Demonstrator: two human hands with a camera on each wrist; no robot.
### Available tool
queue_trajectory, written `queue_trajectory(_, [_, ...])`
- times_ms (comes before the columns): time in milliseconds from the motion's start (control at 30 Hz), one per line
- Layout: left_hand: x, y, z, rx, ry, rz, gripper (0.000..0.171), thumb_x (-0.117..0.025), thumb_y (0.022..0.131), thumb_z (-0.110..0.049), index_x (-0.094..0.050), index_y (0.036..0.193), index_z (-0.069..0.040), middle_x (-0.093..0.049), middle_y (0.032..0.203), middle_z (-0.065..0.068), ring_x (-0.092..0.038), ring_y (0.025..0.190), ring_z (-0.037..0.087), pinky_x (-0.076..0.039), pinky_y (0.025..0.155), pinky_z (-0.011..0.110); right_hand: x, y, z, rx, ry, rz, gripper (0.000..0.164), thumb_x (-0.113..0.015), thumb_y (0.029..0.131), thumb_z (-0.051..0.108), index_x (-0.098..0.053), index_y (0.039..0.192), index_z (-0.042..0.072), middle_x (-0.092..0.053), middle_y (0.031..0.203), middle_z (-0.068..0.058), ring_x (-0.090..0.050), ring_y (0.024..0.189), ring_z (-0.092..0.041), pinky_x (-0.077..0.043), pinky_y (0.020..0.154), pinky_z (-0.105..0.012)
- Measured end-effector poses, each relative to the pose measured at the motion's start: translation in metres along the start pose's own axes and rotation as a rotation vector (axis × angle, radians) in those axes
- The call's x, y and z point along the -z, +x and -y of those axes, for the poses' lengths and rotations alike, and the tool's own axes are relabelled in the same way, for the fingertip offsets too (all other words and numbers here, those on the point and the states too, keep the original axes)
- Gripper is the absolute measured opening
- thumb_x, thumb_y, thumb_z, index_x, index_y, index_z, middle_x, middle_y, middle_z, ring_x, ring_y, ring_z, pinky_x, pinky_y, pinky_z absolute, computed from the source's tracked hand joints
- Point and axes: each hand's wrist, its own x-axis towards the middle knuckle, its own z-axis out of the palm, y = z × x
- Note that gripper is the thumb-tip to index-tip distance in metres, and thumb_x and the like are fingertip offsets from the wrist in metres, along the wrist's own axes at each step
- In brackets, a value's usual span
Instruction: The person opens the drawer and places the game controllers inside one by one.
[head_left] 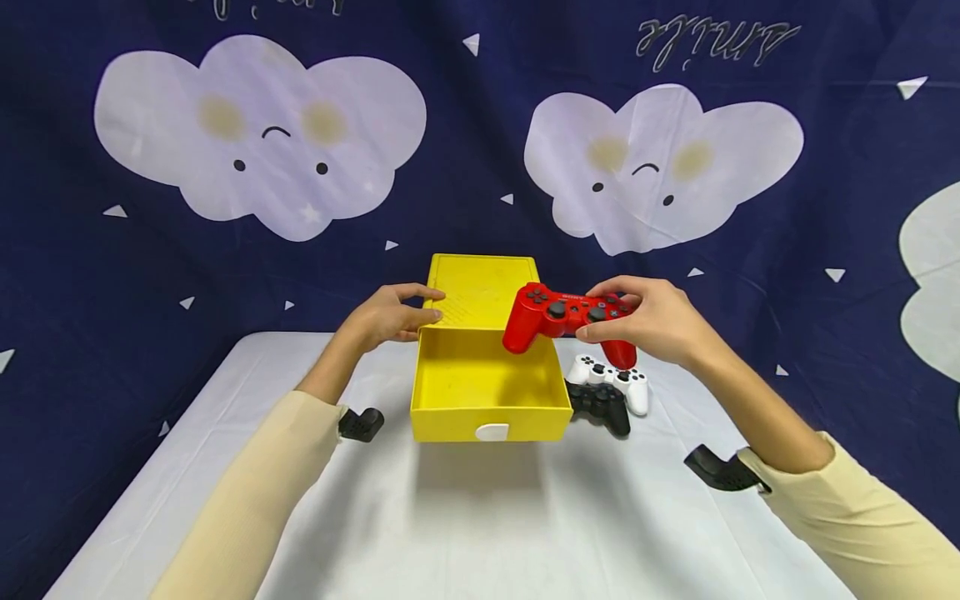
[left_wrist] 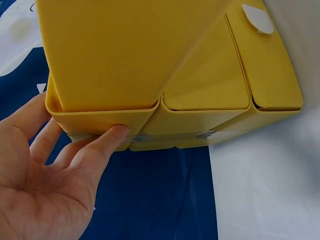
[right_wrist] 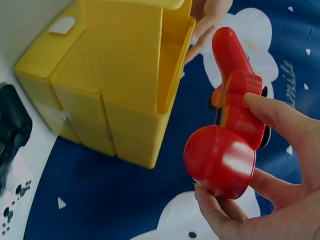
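Head: right hand (head_left: 656,321) partly covers red controller (head_left: 574,318).

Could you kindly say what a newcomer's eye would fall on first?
Probably the glossy red plastic game controller, held in the right hand and overlapping the open yellow plastic drawer in the head view. Next, perhaps, the dark blue cloth backdrop with pale clouds behind, then the white plastic game controller and black plastic game controller right of the drawer.
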Motion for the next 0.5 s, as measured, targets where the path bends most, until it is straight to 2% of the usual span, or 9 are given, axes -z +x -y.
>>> queue_trajectory(300, [0.0,0.001,-0.002,0.009,-0.012,0.003,0.049,-0.072,0.096,-0.023,-0.059,0.143,-0.022,-0.055,0.147,0.009,-0.062,0.123,0.031,-0.055,0.102,0.045,-0.023,0.008,0.022,0.034,0.05,0.023,0.051,-0.087,0.077,0.044,-0.069,0.12,0.025,-0.073,0.106,-0.012,-0.068,0.089,-0.026,-0.055,0.072,-0.034])
queue_trajectory(500, [0.001,0.002,-0.001,0.012,-0.02,0.001,0.048,-0.072,0.096,-0.022,-0.059,0.143,-0.022,-0.049,0.153,0.008,-0.06,0.127,0.033,-0.053,0.104,0.047,-0.042,0.013,0.032,0.046,0.056,0.045,0.054,-0.089,0.075,0.041,-0.068,0.122,0.025,-0.072,0.111,-0.011,-0.068,0.094,-0.027,-0.06,0.072,-0.033])
